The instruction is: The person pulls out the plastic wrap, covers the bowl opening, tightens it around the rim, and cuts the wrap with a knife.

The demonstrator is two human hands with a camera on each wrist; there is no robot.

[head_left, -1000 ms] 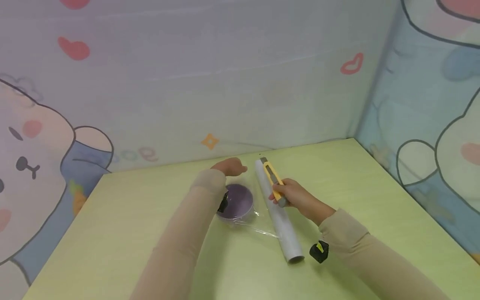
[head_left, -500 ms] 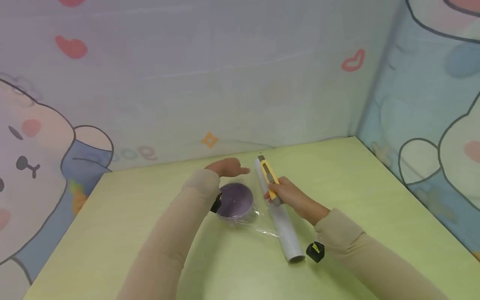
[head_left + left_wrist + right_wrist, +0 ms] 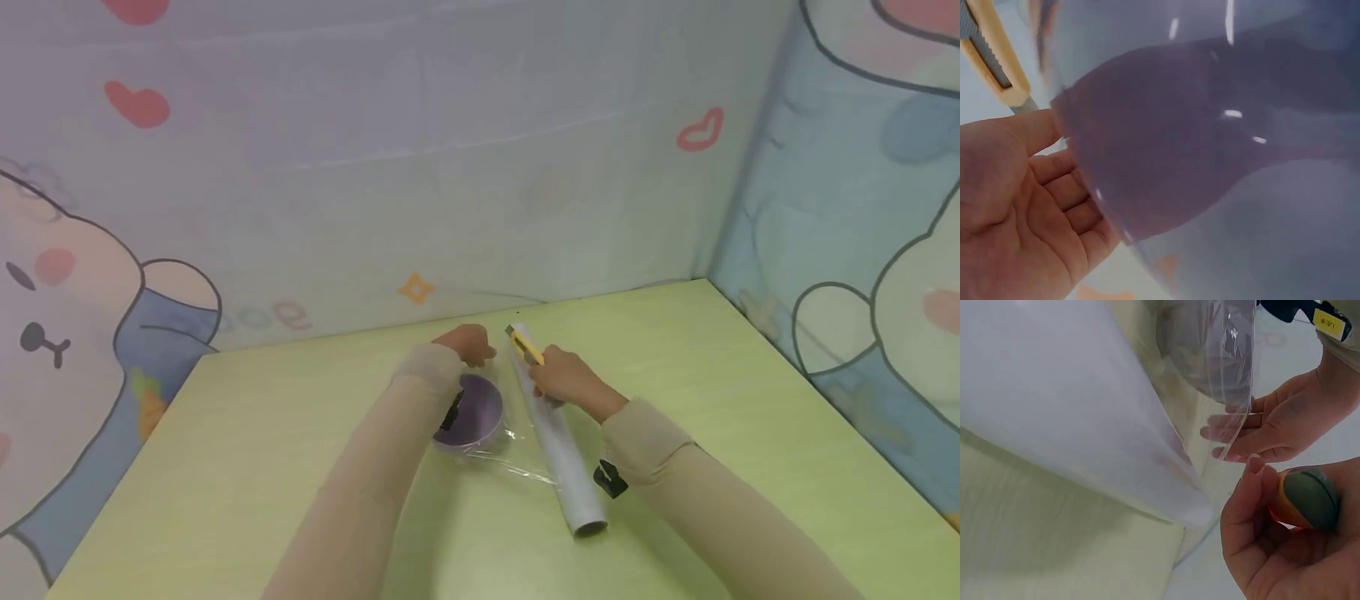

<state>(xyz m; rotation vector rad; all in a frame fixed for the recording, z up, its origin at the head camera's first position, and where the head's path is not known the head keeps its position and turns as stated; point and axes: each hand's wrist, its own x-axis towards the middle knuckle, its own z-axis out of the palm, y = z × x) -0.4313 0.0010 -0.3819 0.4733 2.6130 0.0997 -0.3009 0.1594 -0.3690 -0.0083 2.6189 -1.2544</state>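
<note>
A purple bowl (image 3: 483, 410) stands on the table with clear plastic film (image 3: 517, 457) stretched over and beside it. The film runs to a long roll of plastic wrap (image 3: 564, 467) lying to its right. My left hand (image 3: 467, 343) is at the bowl's far side; in the right wrist view its extended fingers (image 3: 1254, 430) are at the film's edge. My right hand (image 3: 564, 375) grips a yellow utility knife (image 3: 527, 345) above the roll, tip pointing away. In the left wrist view the knife (image 3: 999, 55) is near my left thumb.
The pale green table (image 3: 285, 450) meets a cloth wall (image 3: 480, 183) printed with cartoons at its far edge. Another printed wall (image 3: 847, 225) stands on the right. Black wrist cameras hang below both sleeves.
My right hand has moved left and slightly away with the knife, closer over the roll. My left hand has shifted a little, its fingers now dipping lower behind the bowl.
</note>
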